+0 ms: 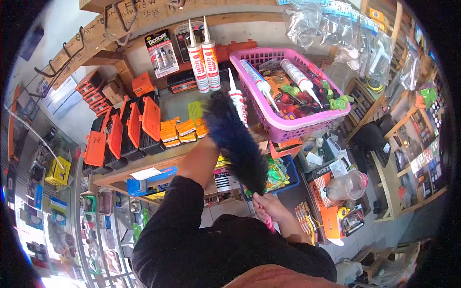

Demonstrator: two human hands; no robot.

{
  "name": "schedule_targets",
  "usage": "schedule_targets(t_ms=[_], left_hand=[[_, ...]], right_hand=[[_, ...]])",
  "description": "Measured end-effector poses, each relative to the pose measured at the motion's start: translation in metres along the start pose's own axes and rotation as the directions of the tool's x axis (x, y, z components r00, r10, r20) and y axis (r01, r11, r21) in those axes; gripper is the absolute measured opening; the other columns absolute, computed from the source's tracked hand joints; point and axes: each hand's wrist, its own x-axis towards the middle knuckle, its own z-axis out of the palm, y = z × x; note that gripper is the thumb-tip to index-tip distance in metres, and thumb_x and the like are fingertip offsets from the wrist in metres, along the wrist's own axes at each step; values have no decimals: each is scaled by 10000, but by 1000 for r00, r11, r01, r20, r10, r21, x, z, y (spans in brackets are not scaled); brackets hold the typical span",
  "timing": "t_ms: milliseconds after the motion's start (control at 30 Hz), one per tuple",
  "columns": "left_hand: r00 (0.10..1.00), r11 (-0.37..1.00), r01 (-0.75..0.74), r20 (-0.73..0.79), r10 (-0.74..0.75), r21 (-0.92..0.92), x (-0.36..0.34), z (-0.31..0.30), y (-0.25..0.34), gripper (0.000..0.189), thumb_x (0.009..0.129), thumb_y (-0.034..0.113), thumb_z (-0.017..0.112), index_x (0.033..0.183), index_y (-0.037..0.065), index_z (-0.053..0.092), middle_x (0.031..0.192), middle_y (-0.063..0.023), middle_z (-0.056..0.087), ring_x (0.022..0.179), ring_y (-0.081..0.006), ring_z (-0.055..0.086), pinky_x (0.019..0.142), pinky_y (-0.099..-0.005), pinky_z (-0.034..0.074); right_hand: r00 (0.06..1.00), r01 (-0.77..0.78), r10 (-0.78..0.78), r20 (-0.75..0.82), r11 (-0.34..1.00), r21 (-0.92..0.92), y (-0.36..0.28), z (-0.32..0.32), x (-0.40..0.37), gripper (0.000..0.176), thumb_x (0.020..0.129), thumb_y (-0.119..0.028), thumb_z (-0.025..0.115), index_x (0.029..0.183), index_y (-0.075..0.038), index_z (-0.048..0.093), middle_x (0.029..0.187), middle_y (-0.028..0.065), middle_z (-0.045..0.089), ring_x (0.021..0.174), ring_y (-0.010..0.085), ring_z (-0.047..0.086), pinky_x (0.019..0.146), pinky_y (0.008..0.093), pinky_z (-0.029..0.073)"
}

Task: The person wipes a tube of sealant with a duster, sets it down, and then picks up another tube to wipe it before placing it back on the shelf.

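Note:
A dark blue-black feather duster slants across the middle of the view. My right hand is closed around its pink handle, low and close to my body. My left forearm reaches forward to the shelf, but the duster's feathers hide that hand and its fingers. Just beyond the feathers stands a white silicone sealant tube, partly covered. Two more sealant tubes stand upright farther back. Small orange-yellow boxes lie to the left of my left wrist.
A pink basket with sealant tubes and assorted small goods sits right of the duster. Black cases with orange lids line the shelf's left side. Below right are a blue tray and a clear plastic jar. Bagged parts hang upper right.

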Motion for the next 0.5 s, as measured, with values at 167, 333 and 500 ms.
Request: schedule_targets(t_ms=[167, 333, 500], left_hand=[[881, 980, -77, -447, 152, 182, 4, 27, -7, 480, 861, 475, 361, 1074, 71, 510, 1056, -112, 555, 946, -276, 528, 858, -405, 405], [876, 106, 197, -224, 428, 975, 15, -46, -10, 454, 854, 465, 351, 997, 74, 531, 972, -99, 562, 833, -272, 544, 798, -400, 433], [861, 994, -58, -500, 97, 93, 10, -41, -5, 493, 854, 477, 341, 999, 45, 528, 927, -113, 580, 807, -271, 558, 771, -391, 446]], right_hand=[[997, 36, -29, -76, 995, 93, 0, 6, 7, 401, 882, -378, 418, 608, -87, 377, 436, -7, 322, 301, 106, 329, 288, 245, 294], [997, 5, 2, -78, 996, 90, -8, 1, 6, 382, 889, -356, 412, 617, -87, 394, 436, 1, 319, 302, 107, 313, 294, 241, 274], [999, -18, 21, -24, 995, 101, -3, 0, 10, 399, 879, -386, 420, 606, -98, 377, 428, -6, 316, 296, 109, 316, 290, 246, 285]])
